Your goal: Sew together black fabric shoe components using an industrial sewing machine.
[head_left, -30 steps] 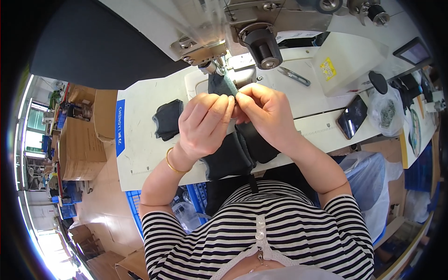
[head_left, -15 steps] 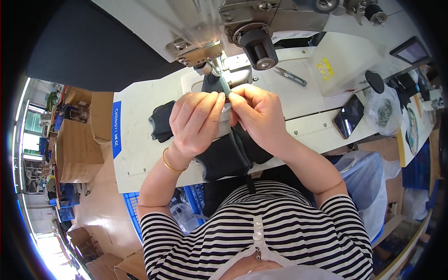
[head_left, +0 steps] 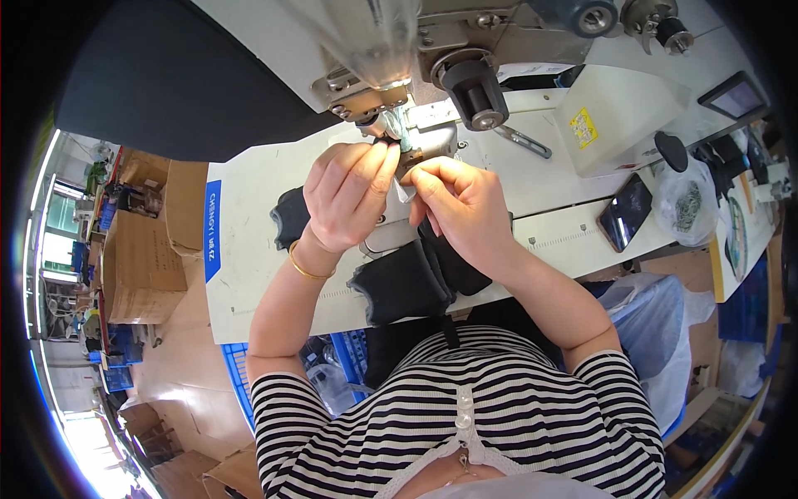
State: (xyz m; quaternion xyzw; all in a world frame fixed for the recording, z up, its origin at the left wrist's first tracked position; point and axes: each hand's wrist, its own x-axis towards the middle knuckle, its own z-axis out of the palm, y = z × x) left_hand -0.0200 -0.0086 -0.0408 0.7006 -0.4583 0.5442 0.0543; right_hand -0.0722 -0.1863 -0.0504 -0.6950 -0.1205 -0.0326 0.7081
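Observation:
My left hand (head_left: 349, 198) is pinched at the needle area of a sewing machine (head_left: 378, 104), its fingertips on a small dark fabric piece (head_left: 384, 140), mostly hidden behind the fingers. Close beside it, my right hand (head_left: 462, 209) has thumb and forefinger pressed together just below the machine's lit arm; whatever they hold is too small to make out. Dark padded fabric pieces lie around my wrists: one (head_left: 290, 218) left of my left hand, another (head_left: 402, 283) at the table's front edge, and a third (head_left: 459, 264) partly under my right hand.
Behind my right hand, thread snips (head_left: 524, 141) lie on the white table (head_left: 249, 287). Farther right are a phone (head_left: 625, 212) and a clear bag of scraps (head_left: 687, 205). A blue basket (head_left: 237, 370) stands below the table, cardboard boxes (head_left: 145, 266) to the left.
My left hand has risen slightly toward the needle, and the fabric strip between the hands is now mostly out of sight. My right fingertips have parted a little from the left ones. The view has shifted slightly.

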